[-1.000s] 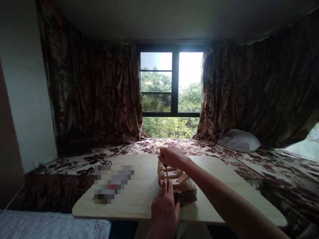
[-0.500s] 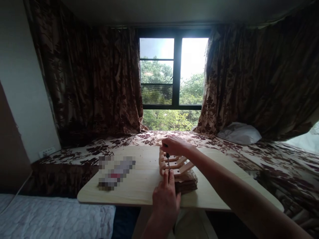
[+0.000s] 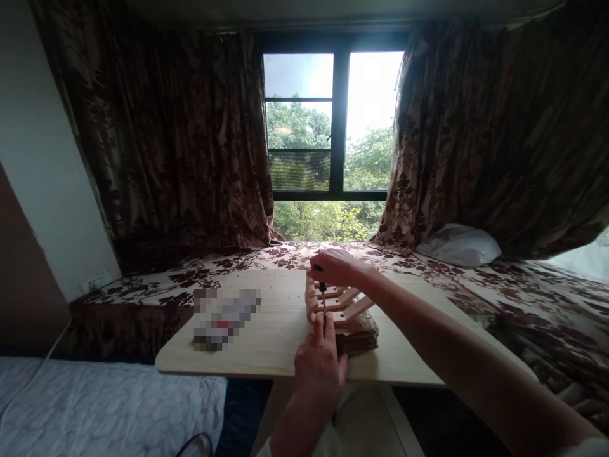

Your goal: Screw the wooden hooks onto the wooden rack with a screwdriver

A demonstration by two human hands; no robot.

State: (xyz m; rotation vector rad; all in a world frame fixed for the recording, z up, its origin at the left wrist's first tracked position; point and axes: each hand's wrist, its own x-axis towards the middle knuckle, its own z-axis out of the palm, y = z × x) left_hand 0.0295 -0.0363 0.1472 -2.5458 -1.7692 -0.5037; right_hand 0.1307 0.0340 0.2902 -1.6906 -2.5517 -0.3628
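Note:
My right hand is wrapped round the dark handle of a screwdriver, which stands nearly upright with its shaft pointing down. Beneath it is a pale wooden rack with several slanted slats and small dark holes. At the rack's near edge my left hand has its fingers round the shaft's lower end; the tip is hidden between them. The rack rests on a brown, wrapped stack, partly behind my left hand.
A light wooden table carries these things, with a blurred flat item on its left. Beyond lie a floral cloth, a white bag and a window between curtains. A white quilted cover is at the lower left.
The view has tilted down slightly, so the window and table appear higher. Both hands keep their places at the screwdriver and rack.

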